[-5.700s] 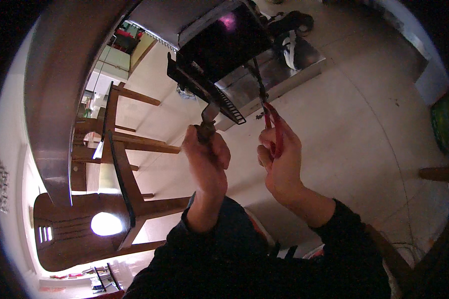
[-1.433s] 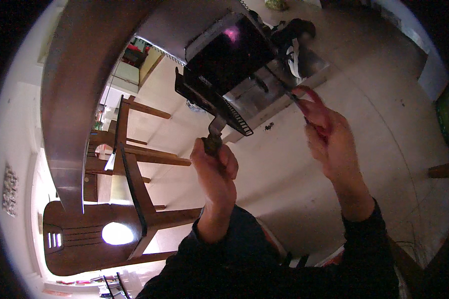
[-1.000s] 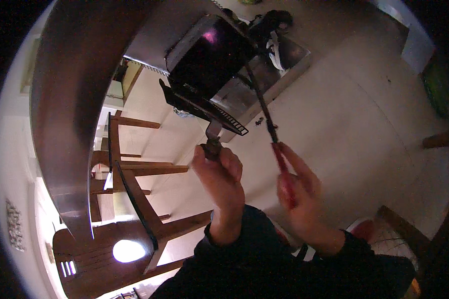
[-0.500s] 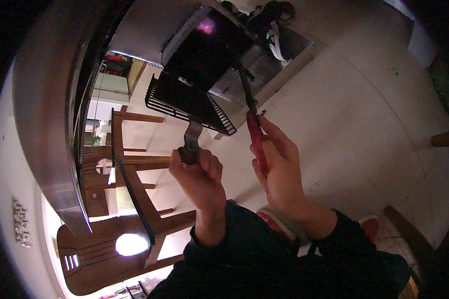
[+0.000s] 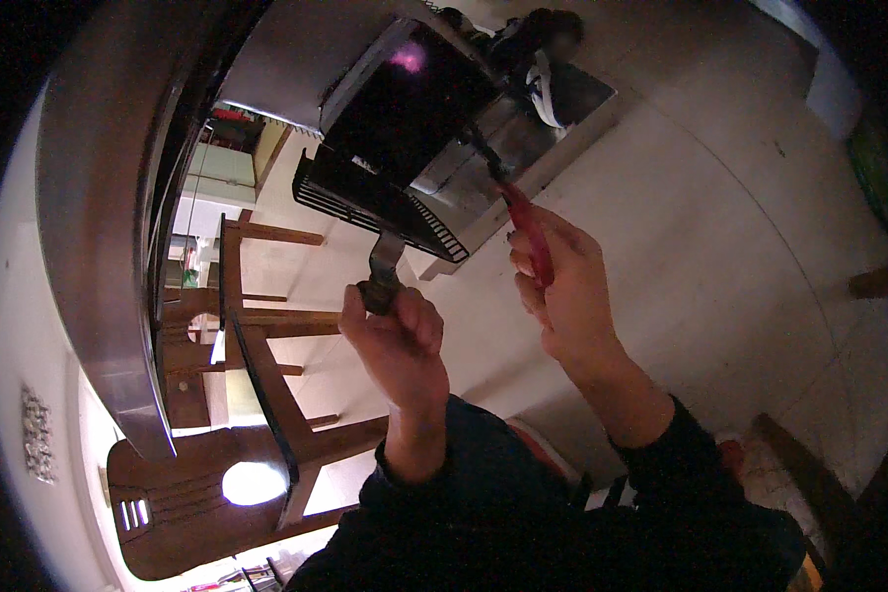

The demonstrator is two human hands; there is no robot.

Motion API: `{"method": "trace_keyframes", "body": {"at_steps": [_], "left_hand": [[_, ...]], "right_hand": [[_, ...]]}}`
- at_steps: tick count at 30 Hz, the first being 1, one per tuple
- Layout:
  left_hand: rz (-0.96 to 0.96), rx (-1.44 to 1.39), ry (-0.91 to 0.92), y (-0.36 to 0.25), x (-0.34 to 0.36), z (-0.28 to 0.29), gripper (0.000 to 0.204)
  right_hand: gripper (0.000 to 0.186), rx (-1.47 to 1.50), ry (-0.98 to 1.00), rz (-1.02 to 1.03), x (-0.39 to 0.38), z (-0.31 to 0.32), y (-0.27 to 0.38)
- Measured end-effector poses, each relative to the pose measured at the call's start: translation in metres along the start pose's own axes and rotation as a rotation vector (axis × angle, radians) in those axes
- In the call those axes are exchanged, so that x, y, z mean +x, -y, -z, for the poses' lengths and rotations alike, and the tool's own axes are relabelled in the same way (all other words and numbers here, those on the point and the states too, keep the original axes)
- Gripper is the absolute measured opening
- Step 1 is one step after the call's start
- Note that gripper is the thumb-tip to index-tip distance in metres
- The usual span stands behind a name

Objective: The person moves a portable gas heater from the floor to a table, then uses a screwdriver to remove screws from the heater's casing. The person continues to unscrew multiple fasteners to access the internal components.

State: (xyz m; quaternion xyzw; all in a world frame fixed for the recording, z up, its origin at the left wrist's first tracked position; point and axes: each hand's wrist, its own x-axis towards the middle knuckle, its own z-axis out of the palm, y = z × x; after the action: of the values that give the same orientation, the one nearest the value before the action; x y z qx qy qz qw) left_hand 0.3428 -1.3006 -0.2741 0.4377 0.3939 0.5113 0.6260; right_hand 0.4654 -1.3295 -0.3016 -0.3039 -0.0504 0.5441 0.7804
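Note:
My left hand [image 5: 397, 335] grips the dark handle [image 5: 379, 288] of a black wire rack [image 5: 375, 202], which sticks out from under a dark boxy appliance [image 5: 405, 99]. My right hand [image 5: 562, 286] holds a red-handled screwdriver [image 5: 525, 225]; its shaft points up at the appliance's metal underside [image 5: 474, 168]. Both forearms wear dark sleeves and come in from the lower edge.
A wooden chair [image 5: 252, 395] stands at the lower left beside a long grey curved edge [image 5: 109, 217]. Pale floor [image 5: 720, 237] spreads to the right. A dark object with white straps [image 5: 548, 44] lies at the top. A wooden piece [image 5: 809, 474] sits lower right.
Over the earlier frames my right hand swung away with the screwdriver, then came back under the appliance. My left hand kept hold of the rack handle throughout.

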Motion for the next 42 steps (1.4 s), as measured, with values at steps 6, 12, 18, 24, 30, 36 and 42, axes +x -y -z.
{"method": "trace_keyframes", "body": {"at_steps": [6,12,18,24,30,36,42], "left_hand": [[0.009,-0.012,-0.042,0.001,0.0,0.0,0.044],[-0.041,-0.022,-0.04,0.0,-0.001,-0.003,0.044],[0.001,-0.052,-0.039,0.003,-0.002,-0.004,0.043],[0.013,-0.043,-0.034,0.004,0.0,-0.007,0.042],[0.007,-0.04,-0.007,0.001,-0.001,-0.003,0.043],[0.024,-0.044,0.016,0.002,-0.001,-0.002,0.044],[0.007,-0.039,-0.024,0.005,-0.002,-0.004,0.041]], "right_hand": [[0.018,-0.148,0.031,-0.078,0.036,-0.004,-0.012],[0.02,0.031,0.093,-0.151,0.008,0.021,0.011],[0.021,0.019,0.18,-0.257,-0.024,0.034,0.02],[0.012,-0.125,-0.03,-0.086,0.012,0.019,-0.009],[0.015,-0.214,0.092,-0.011,0.037,0.022,0.019],[0.012,0.008,0.109,-0.184,-0.003,0.042,0.04],[0.01,-0.033,0.073,-0.159,0.042,0.027,0.022]]}}
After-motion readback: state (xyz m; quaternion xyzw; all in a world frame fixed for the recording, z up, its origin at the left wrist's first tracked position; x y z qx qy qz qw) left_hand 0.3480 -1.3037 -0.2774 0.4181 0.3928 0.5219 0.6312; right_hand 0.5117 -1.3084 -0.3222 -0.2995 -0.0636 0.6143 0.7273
